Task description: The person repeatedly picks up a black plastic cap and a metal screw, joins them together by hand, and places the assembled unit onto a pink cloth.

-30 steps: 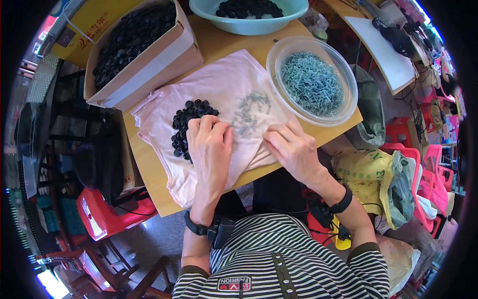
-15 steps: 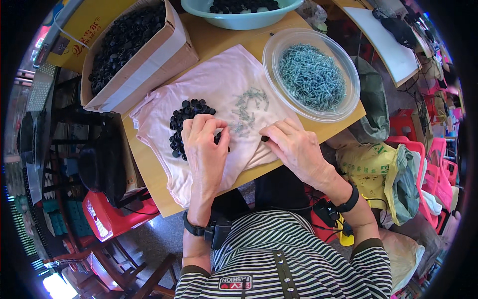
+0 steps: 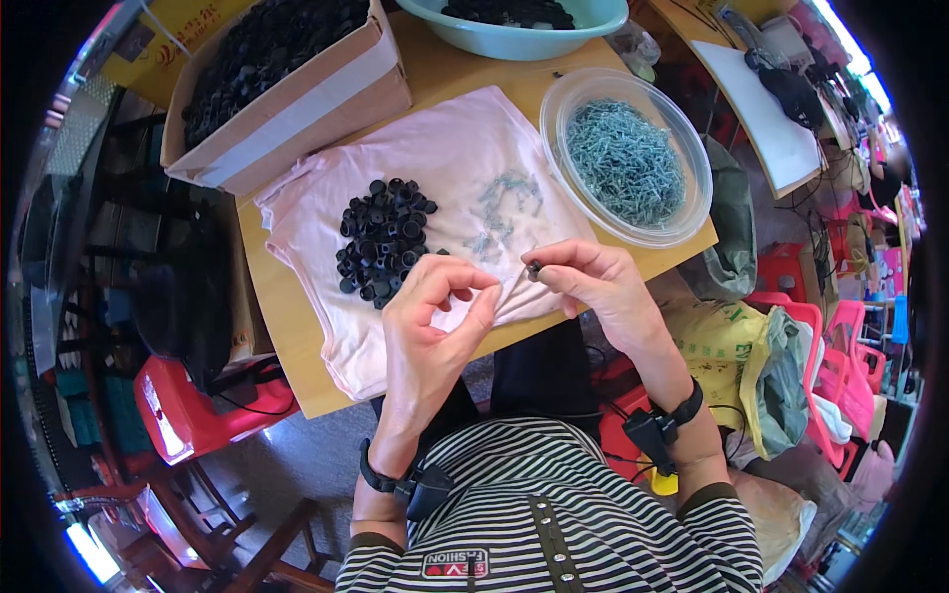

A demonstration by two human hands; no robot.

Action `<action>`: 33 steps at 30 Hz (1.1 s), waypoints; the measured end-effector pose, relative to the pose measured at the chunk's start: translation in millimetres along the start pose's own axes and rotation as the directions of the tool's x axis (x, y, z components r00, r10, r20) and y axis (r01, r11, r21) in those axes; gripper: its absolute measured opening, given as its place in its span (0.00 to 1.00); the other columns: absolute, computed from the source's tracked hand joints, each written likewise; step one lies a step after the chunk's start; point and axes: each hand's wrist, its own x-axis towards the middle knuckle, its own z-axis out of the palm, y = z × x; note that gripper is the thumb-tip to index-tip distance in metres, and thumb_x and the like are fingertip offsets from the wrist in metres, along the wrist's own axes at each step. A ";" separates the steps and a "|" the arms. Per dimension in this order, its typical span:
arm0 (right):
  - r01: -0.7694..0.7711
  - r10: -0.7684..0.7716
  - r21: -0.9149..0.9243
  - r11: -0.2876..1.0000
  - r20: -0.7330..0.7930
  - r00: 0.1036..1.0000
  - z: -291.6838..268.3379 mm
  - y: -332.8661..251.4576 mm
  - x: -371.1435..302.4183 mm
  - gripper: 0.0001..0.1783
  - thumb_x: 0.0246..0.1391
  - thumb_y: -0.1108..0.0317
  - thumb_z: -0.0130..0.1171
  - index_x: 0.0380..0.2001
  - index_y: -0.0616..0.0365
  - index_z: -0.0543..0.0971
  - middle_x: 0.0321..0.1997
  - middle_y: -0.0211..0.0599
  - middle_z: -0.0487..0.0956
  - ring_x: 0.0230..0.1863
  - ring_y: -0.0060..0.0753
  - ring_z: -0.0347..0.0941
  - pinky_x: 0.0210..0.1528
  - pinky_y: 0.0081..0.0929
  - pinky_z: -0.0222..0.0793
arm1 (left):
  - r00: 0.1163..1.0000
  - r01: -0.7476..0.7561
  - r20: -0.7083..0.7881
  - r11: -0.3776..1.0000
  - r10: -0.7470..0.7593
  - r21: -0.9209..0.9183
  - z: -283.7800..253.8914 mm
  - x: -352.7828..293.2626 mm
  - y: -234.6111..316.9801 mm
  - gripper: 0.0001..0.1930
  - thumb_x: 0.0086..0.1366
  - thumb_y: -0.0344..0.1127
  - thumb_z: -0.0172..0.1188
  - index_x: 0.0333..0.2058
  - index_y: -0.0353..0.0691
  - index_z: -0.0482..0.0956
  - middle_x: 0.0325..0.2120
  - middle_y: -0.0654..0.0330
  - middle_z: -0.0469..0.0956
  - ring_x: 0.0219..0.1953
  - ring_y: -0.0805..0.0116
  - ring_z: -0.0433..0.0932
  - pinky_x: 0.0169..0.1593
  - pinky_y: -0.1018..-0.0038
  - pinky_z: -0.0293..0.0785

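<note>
My right hand (image 3: 593,282) pinches a small black cap (image 3: 534,268) between thumb and fingertips, above the front part of a pale pink cloth (image 3: 435,138). Close by on its left, my left hand (image 3: 435,311) has thumb and forefinger tips pressed together; whatever they hold is too small to name. Beyond the left hand lies a heap of black caps (image 3: 381,237), some showing their hollow side. Loose silvery screws (image 3: 509,203) are scattered on the cloth to the right of that heap.
A round clear tub (image 3: 628,163) full of screws stands at the table's right. At the back left is a cardboard box (image 3: 297,109) of black caps, and a light-blue basin (image 3: 514,40) of black pieces sits behind. The wooden table's (image 3: 297,371) front edge runs near my wrists.
My left hand has left the cap heap and moved right, toward my right hand. The right hand has turned and raised its cap slightly. The view has shifted a little.
</note>
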 end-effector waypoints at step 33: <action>-0.064 0.002 0.461 0.885 0.133 0.991 6.4 1.9 -12.2 0.15 0.56 0.72 0.61 0.47 0.63 0.77 0.38 0.32 0.80 0.30 0.15 0.72 0.29 0.12 0.67 | 0.997 -0.060 -0.060 0.997 0.058 -0.038 3.1 -13.5 17.3 0.13 0.52 0.27 0.69 0.38 0.36 0.79 0.34 0.59 0.75 0.31 0.73 0.73 0.32 0.80 0.67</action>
